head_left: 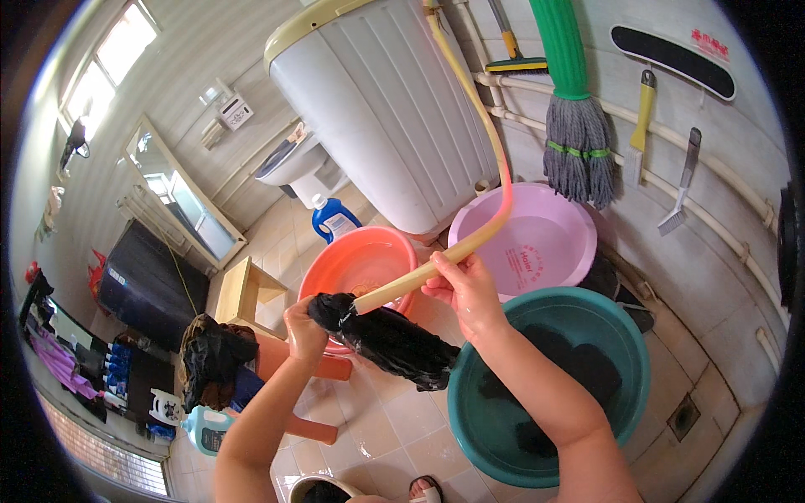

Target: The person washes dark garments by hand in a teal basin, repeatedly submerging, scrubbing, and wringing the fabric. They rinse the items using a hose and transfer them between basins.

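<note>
My left hand is closed on the upper end of a wet black garment, which hangs down to the right; its exact kind I cannot make out. In my right hand is a cream-yellow hose, pinched between thumb and fingers. The hose's open end meets the garment beside my left hand, with a little clear water there. Below my right forearm stands a teal basin with dark cloth in water. Behind the garment sits an orange basin containing water.
A pink-purple basin and white washing machine stand beyond. A blue detergent bottle, wooden stool and clothes-laden orange stool are left. A mop and brushes hang right. A floor drain lies lower right.
</note>
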{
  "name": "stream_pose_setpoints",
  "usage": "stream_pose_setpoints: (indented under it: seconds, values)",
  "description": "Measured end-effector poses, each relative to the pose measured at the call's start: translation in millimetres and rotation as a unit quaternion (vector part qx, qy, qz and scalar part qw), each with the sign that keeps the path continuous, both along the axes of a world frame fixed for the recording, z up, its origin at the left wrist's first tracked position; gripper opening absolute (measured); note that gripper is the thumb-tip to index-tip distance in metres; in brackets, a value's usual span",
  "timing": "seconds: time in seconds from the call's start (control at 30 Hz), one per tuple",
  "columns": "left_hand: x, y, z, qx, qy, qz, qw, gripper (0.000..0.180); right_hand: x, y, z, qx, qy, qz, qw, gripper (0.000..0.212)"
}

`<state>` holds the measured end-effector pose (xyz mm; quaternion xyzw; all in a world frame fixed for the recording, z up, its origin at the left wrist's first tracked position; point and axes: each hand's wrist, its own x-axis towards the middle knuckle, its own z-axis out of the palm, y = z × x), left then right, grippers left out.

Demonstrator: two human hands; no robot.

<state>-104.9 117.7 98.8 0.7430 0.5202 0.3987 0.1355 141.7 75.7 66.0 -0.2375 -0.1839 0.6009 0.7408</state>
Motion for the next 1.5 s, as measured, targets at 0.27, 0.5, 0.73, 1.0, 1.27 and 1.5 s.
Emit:
stream_pose_setpoints:
  seconds: [0.27, 0.5, 0.73, 1.0, 1.27, 1.5]
  values:
    - [7.0, -4.9, -13.6, -0.314, -0.476, -0.099, 0.816, 0.037, 0.3, 1.7, 8.0, 0.021, -0.004, -0.015, 1.0, 0.018]
    - [17.9, -22.4, -14.7, -0.334, -0.534, -0.206, 0.749, 0.041, 0.8, 9.9, 5.8, 0.005, -0.01, -0.05, 0.999, 0.019]
    - [24.9, -24.2, -1.3, -0.344, -0.548, -0.222, 0.73, 0.043, 17.3, 11.0, -4.1, -0.024, -0.036, -0.079, 0.996, 0.02]
    - [13.2, -24.0, -1.8, -0.334, -0.577, -0.224, 0.711, 0.047, 6.1, 7.4, -15.5, -0.03, -0.065, -0.023, 0.997, 0.023]
    - [14.4, -15.3, 6.7, -0.291, -0.57, -0.198, 0.742, 0.045, 18.1, 13.4, -57.2, -0.089, -0.171, -0.007, 0.981, 0.026]
    - [23.3, -12.3, -4.3, -0.282, -0.538, -0.236, 0.758, 0.046, 13.5, 2.4, -21.8, -0.053, -0.084, 0.019, 0.995, 0.023]
